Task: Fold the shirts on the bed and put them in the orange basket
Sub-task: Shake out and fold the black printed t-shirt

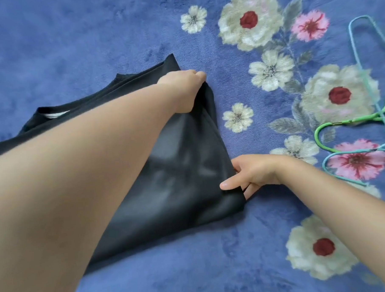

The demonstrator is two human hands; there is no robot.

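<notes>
The right hand [252, 174] pinches the near corner of the black shirt [177, 168], thumb on top of the cloth and fingers tucked beneath the folded edge. The left hand [183, 84] reaches across and grasps the far end of the same edge, fingers curled into the fabric. The shirt lies on the blue floral blanket [94, 39], collar toward the left, with 1 side panel apparently being turned over

Risks, as I judge them: the cloth looks smooth and slippery, so the thin pinch at the right could slide off and let the fold fall open; if the 2 hands pull unevenly the crease will run crooked; the plush blanket may drag the lower layer and bunch it

The left forearm covers most of the shirt's body, so sleeves and hem cannot be seen. The fabric is blurred. The orange basket is out of view. 2 hangers [362, 120], green and light blue, lie well apart at the right, partly cut off
</notes>
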